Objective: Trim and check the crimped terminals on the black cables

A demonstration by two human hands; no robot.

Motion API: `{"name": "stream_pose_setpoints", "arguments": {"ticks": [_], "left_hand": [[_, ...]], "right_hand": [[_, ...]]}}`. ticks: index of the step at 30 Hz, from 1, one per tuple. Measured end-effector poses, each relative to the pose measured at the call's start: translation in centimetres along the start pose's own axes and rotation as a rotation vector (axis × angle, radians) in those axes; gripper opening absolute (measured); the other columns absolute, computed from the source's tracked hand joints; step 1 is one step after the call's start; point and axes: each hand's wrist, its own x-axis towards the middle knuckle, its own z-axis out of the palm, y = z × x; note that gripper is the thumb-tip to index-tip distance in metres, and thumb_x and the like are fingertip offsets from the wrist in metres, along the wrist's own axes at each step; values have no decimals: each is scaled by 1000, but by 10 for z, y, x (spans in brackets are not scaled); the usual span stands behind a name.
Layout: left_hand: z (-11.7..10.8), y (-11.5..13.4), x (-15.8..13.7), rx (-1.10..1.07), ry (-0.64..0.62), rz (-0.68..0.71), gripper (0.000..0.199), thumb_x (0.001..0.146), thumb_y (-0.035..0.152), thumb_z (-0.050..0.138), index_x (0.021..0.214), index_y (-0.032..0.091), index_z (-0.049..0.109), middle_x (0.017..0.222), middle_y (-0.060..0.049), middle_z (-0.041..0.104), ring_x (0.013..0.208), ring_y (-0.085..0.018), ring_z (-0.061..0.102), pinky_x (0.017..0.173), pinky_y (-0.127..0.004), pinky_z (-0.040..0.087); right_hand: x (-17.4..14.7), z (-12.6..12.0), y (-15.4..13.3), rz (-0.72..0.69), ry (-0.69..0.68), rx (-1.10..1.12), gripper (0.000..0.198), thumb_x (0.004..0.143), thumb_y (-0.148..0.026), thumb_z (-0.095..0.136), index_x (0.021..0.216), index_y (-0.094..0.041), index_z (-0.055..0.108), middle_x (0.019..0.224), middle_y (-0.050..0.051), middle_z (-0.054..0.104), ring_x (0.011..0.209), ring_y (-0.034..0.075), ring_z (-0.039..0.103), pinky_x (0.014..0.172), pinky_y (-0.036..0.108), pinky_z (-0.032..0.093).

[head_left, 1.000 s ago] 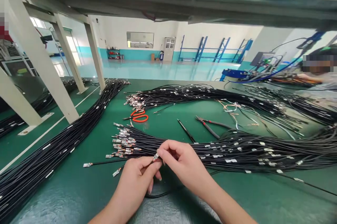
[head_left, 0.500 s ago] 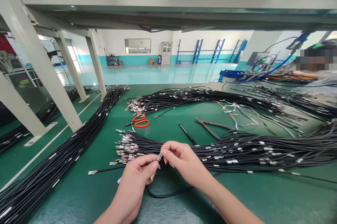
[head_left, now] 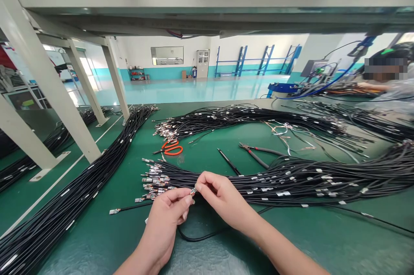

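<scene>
My left hand (head_left: 168, 219) pinches the end of a black cable, just below a small metallic connector (head_left: 193, 191). The thumb and fingers of my right hand (head_left: 221, 195) are closed on the connector's other side. From under my left hand the black cable (head_left: 200, 239) loops over the green table. Right behind my hands lies a thick bundle of black cables (head_left: 255, 184), its metallic connector ends (head_left: 157, 182) grouped at the left. One cable with a silvery plug (head_left: 114, 211) sticks out farther left than the others.
Orange-handled scissors (head_left: 173, 149), a black pen (head_left: 229, 162) and red-and-black cutting pliers (head_left: 255, 153) lie beyond the near bundle. More cable bundles (head_left: 226, 116) spread behind and at left (head_left: 97, 180). Shelf legs (head_left: 61, 94) stand at left; a person (head_left: 384, 76) sits at far right.
Both hands stay together at the connector, with only a slight shift of it between the fingertips. The whole view has moved a little. Nothing was let go.
</scene>
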Motion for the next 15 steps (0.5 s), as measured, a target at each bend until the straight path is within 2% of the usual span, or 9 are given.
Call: {"name": "stream_pose_setpoints", "arguments": {"ticks": [6, 13, 15], "left_hand": [[1, 0, 1, 47, 23, 8, 20, 65, 26, 67, 78, 11, 65, 50, 4, 42, 46, -5, 29, 44, -20, 19], [2, 1, 0, 78, 32, -2, 21, 63, 28, 68, 75, 12, 64, 52, 3, 45, 46, -5, 32, 43, -19, 21], [2, 1, 0, 85, 32, 10, 23, 64, 28, 67, 80, 12, 64, 54, 3, 46, 47, -5, 33, 43, -19, 22]], "right_hand": [[-1, 4, 0, -46, 28, -74, 21, 84, -20, 40, 64, -17, 45, 62, -2, 47, 58, 10, 41, 54, 21, 34], [0, 5, 1, 32, 20, 28, 22, 83, -24, 41, 63, -17, 44, 59, -3, 42, 56, 10, 37, 52, 21, 33], [0, 5, 3, 49, 12, 55, 22, 83, -26, 42, 64, -17, 45, 60, -3, 42, 57, 10, 38, 53, 21, 34]]}}
